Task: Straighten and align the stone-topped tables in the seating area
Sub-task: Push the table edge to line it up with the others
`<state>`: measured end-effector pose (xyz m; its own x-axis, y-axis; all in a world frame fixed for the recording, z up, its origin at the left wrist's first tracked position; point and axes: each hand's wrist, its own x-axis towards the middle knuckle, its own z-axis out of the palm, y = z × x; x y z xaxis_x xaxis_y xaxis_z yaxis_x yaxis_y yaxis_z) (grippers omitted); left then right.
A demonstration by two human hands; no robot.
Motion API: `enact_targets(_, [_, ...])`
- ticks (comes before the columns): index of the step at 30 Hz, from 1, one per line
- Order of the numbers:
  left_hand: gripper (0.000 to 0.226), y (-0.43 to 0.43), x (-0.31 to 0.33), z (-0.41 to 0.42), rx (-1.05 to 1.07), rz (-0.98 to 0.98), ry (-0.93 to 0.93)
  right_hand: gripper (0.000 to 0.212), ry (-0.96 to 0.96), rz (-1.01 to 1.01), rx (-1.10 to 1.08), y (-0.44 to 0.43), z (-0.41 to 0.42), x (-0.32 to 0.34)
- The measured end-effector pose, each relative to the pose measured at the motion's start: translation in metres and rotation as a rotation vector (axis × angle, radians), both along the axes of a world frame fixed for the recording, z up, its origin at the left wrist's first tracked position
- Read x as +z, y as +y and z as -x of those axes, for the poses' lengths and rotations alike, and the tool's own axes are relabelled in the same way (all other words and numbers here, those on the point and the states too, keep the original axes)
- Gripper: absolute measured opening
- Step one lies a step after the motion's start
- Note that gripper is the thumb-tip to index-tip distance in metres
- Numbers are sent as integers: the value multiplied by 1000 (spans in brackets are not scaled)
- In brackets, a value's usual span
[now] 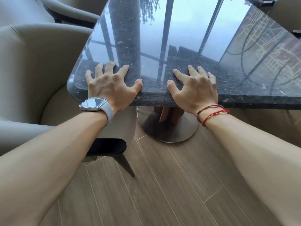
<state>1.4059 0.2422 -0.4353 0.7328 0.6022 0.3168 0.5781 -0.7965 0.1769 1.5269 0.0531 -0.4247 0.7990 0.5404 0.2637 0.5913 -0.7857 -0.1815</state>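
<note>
My left hand (110, 84) and right hand (193, 87) lie spread wide, flat on the near edge of the stone-topped table (187, 38), in the centre of the frame. I should push evenly, avoiding the chair (32, 62) at left.

left hand (109, 82) and right hand (194, 85) rest spread, palms down, on the stone-topped table (187, 38) near edge.
</note>
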Motion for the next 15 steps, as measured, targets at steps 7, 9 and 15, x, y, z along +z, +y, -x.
enact_targets(7, [73, 3, -1, 0, -5, -10, -6, 59, -5, 13, 2, 2, 1, 2])
enact_targets(9, [74, 5, 0, 0, -7, -5, -10, 58, -2, 10, 5, 5, 1, 1])
enact_targets(15, [71, 15, 1, 0, -12, -4, -15, 57, 2, 13, -10, 14, 3, 0])
